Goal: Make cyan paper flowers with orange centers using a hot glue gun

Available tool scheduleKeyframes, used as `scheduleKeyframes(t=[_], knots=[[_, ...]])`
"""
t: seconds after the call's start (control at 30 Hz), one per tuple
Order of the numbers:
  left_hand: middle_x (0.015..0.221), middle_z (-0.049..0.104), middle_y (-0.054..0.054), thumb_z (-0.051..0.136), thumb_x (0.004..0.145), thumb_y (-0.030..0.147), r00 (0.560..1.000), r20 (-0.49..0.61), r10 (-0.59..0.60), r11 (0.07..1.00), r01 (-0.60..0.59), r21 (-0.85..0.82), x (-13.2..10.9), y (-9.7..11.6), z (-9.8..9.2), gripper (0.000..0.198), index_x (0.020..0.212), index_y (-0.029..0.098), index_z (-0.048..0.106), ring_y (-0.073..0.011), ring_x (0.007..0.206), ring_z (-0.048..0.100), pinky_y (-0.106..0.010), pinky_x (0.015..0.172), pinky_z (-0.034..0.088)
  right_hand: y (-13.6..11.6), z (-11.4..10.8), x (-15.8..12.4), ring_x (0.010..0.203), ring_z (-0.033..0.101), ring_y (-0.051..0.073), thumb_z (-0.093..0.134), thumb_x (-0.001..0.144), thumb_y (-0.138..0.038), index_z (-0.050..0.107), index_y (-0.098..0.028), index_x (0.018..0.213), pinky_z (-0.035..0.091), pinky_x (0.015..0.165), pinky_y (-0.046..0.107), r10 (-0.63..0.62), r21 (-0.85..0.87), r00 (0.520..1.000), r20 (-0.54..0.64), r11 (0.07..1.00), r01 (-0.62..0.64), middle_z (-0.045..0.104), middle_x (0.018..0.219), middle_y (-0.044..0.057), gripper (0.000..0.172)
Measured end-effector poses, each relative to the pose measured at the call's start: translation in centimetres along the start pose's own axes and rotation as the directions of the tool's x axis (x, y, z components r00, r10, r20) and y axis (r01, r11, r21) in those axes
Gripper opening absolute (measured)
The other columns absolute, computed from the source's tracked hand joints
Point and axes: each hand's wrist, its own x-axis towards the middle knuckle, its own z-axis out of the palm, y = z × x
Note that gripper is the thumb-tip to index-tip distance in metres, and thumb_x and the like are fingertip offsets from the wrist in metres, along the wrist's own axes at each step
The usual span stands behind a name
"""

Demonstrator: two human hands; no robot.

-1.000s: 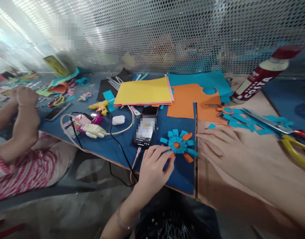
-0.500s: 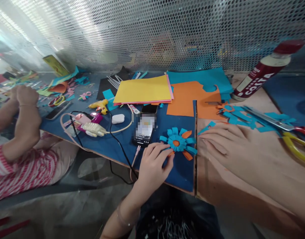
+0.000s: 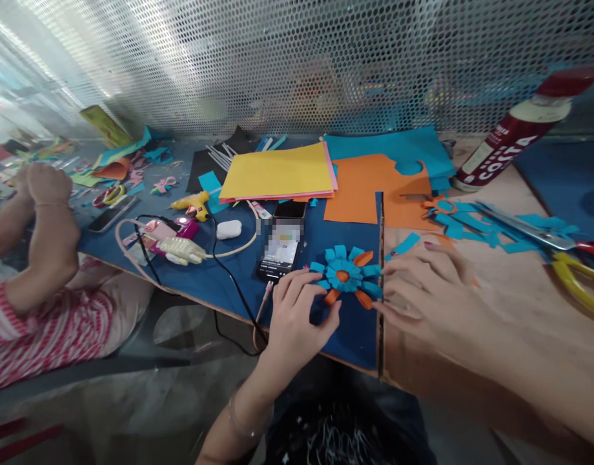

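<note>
A blue and orange paper flower (image 3: 348, 275) lies flat on the blue tabletop, its strip petals looped around a rolled orange centre. At its left edge, my left hand (image 3: 299, 316) rests with fingertips by the blue petals. The thumb is spread away from the fingers, with nothing gripped. My right hand (image 3: 430, 300) reaches in from the other side, fingers apart, thumb tip at the lower right orange petal. Just beyond its fingers is a loose blue paper strip (image 3: 404, 245). A phone (image 3: 280, 248) with its screen partly blurred lies behind my left hand.
Scissors (image 3: 524, 226) lie on blue paper scraps (image 3: 466, 226) at right, near a tilted-looking bottle (image 3: 510, 135). Behind are orange (image 3: 352, 187) and yellow sheets (image 3: 277, 169). A yellow glue gun (image 3: 193, 205), cables and an earbud case (image 3: 228, 229) sit left. Another person's arms (image 3: 50, 219) are far left.
My right hand has left the blue strip and moved left to the flower's edge. My left thumb and fingers have spread a little at the petals.
</note>
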Motion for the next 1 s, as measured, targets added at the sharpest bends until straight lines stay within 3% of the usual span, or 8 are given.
scheduleKeyframes(t=[0.17, 0.3, 1.0], knots=[[0.115, 0.066, -0.009, 0.069, 0.080, 0.022, 0.998, 0.043, -0.037, 0.998, 0.035, 0.056, 0.1, 0.2, 0.0, 0.015, 0.088, 0.021, 0.058, -0.0302, 0.121, 0.054, -0.048, 0.103, 0.044, -1.3, 0.5, -0.5, 0.110, 0.052, 0.032, 0.061, 0.089, -0.042, 0.065, -0.022, 0.072, 0.034, 0.105, 0.053, -0.208, -0.260, 0.974, -0.089, 0.949, 0.179, 0.068, 0.105, 0.011, 0.026], [0.116, 0.065, -0.009, 0.068, 0.080, 0.020, 0.996, 0.075, -0.045, 0.998, 0.042, 0.051, 0.3, 0.2, -0.2, 0.015, 0.090, 0.021, 0.056, -0.0295, 0.122, 0.053, -0.047, 0.104, 0.044, -1.8, 0.8, -0.3, 0.110, 0.052, 0.029, 0.061, 0.090, -0.039, 0.064, -0.021, 0.072, 0.035, 0.105, 0.050, -0.178, -0.243, 0.967, -0.183, 0.961, 0.131, 0.068, 0.102, 0.009, 0.026], [0.110, 0.068, -0.005, 0.066, 0.086, 0.021, 0.994, 0.102, -0.048, 0.999, 0.045, 0.031, -0.2, -0.2, 0.2, 0.010, 0.092, 0.021, 0.058, -0.0247, 0.109, 0.059, -0.042, 0.093, 0.044, -1.5, 1.5, -0.4, 0.108, 0.054, 0.029, 0.062, 0.089, -0.034, 0.067, -0.019, 0.076, 0.032, 0.109, 0.051, -0.153, -0.239, 0.974, -0.165, 0.965, 0.111, 0.071, 0.105, 0.008, 0.020]])
